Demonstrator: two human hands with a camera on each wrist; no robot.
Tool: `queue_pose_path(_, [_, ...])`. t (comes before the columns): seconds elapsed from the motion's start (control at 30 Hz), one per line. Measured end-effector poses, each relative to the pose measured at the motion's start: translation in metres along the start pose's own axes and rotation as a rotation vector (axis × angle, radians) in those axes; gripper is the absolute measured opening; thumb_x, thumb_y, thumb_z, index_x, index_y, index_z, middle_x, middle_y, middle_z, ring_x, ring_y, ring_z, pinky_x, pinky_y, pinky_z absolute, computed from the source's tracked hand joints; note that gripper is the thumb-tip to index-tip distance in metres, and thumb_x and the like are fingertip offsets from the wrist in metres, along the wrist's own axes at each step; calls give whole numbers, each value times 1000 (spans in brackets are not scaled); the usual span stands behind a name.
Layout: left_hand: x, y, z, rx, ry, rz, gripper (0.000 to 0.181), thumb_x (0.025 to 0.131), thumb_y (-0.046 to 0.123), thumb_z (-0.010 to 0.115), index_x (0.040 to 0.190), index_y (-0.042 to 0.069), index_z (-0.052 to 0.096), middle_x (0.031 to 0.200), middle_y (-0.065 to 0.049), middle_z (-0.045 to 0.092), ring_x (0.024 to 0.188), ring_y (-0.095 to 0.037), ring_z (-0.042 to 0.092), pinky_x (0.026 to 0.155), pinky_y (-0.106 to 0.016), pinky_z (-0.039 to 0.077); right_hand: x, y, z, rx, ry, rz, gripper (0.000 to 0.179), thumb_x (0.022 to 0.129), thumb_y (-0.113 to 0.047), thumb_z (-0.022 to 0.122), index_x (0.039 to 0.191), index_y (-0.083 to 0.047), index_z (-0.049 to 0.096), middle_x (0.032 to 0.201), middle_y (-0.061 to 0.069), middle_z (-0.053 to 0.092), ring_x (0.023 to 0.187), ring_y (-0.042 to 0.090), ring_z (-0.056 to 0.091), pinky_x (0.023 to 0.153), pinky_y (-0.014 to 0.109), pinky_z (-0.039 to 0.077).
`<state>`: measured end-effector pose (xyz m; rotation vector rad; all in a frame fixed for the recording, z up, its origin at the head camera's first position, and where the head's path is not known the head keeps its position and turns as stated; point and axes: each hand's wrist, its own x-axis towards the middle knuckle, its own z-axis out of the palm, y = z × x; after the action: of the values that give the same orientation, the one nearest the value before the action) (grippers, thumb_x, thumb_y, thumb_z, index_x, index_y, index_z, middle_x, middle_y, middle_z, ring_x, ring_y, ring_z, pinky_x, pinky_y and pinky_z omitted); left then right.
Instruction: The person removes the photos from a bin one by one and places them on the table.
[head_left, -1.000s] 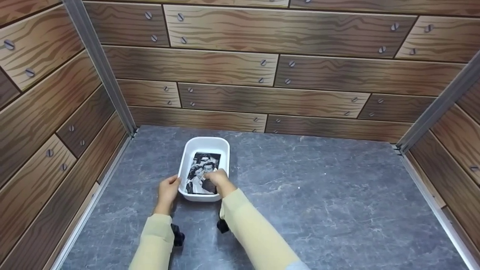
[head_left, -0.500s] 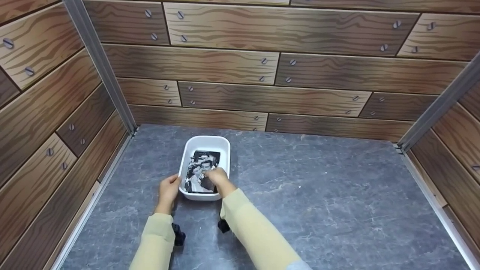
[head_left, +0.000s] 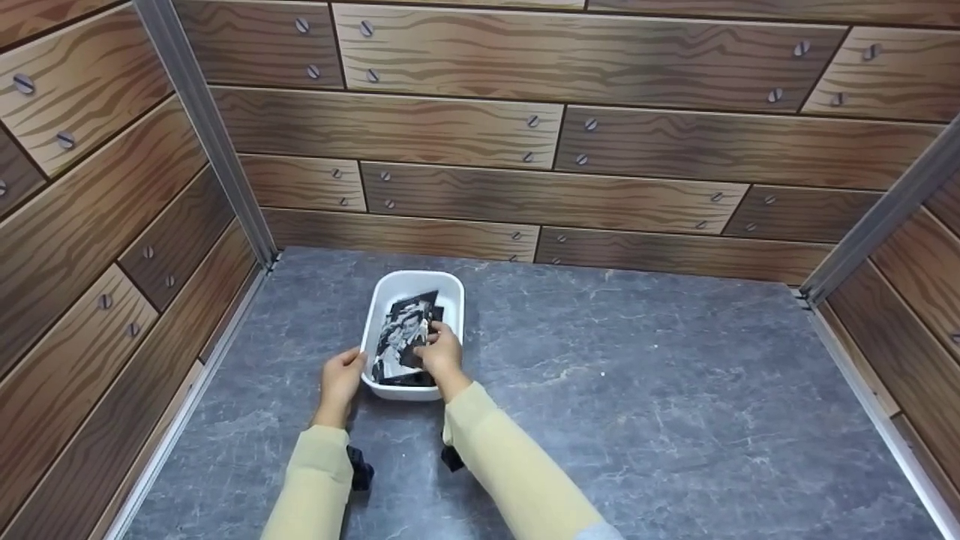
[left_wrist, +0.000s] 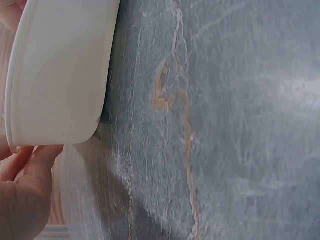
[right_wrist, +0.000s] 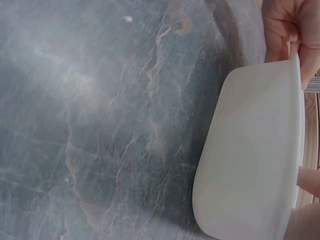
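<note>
A white plastic tub stands on the grey marbled surface, left of centre in the head view. My left hand grips its rim at the near left corner, thumb on top and fingers against the outer wall. Inside the tub, my right hand pinches the right edge of a black-and-white photo print of people. That print lies tilted, its right side raised. Beneath it another dark print shows along the bottom edge and at the right. Both wrist views show mainly the tub's outer wall; the prints are hidden there.
Wood-patterned panels wall in the back and both sides, with metal posts at the corners. Marbled grey surface spreads to the right of the tub. A black wrist device sits under the left sleeve.
My right hand has taken hold of the top print and raised its right side, turning it slightly and uncovering the print below. My left hand stays on the tub's rim.
</note>
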<state>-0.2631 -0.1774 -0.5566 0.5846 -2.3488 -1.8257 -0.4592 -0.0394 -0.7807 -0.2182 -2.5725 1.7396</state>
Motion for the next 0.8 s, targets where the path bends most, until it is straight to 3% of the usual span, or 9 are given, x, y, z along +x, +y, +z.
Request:
queue_pose_path(0.03, [0,0,0,-2,0,1,38,97,9,50,128,-13,54,134,-31,52,129,-41,47,109,-45,40,25,35,20,-5,26,-38,69,59,-7,87,120,-24,62,82,-6,67,75,12,62,60,26,55])
queue_pose_path(0.07, [0,0,0,-1,-1,0,38,97,9,50,128,-14,54,134,-31,52,129,-41,47,109,-45,40,31,43,24,-6,36,-44,66,58,-9,89,117,-26,63,79,-8,65,72,10,62,58,25,54])
queue_pose_path(0.1, [0,0,0,0,-3,0,38,97,9,50,128,-14,54,134,-31,52,129,-41,47,109,-45,40,22,33,18,-14,45,-47,60,59,-9,88,113,-25,65,76,-8,65,70,9,61,57,24,53])
queue_pose_path(0.17, [0,0,0,4,-3,-2,39,97,10,50,127,-14,54,133,-31,52,128,-42,47,109,-45,40,-10,-4,-3,-53,85,-67,45,62,-7,86,102,-21,69,72,-7,66,67,8,61,57,23,51])
queue_pose_path(0.37, [0,1,-1,-5,0,-6,38,97,11,51,127,-12,56,133,-29,53,129,-40,48,109,-44,40,-146,-178,-102,-174,124,-78,16,74,3,74,89,-2,72,75,7,69,71,18,64,63,25,52])
queue_pose_path(0.47, [1,1,0,-15,-6,-13,38,97,11,51,128,-11,55,134,-29,53,129,-40,48,109,-44,40,-175,-219,-124,-217,162,-86,12,77,5,71,88,1,71,80,12,70,77,24,65,66,23,50])
queue_pose_path(0.53, [1,2,0,-20,-10,-18,39,97,11,51,129,-11,55,134,-30,52,129,-40,47,109,-44,40,-177,-224,-128,-210,172,-84,11,79,5,70,89,1,71,81,12,71,79,25,66,75,24,51])
queue_pose_path(0.63, [2,1,0,-25,-11,-27,39,98,11,51,129,-12,54,134,-30,52,128,-40,48,108,-44,41,-160,-212,-127,-105,142,-64,11,80,3,70,90,-1,72,81,10,72,80,23,67,79,31,54])
queue_pose_path(0.8, [0,0,0,-24,-9,-32,39,99,11,50,130,-12,53,134,-31,52,127,-40,49,107,-45,42,-66,-113,-103,143,168,-181,15,73,-7,78,85,-14,75,72,-5,67,67,7,61,60,19,52])
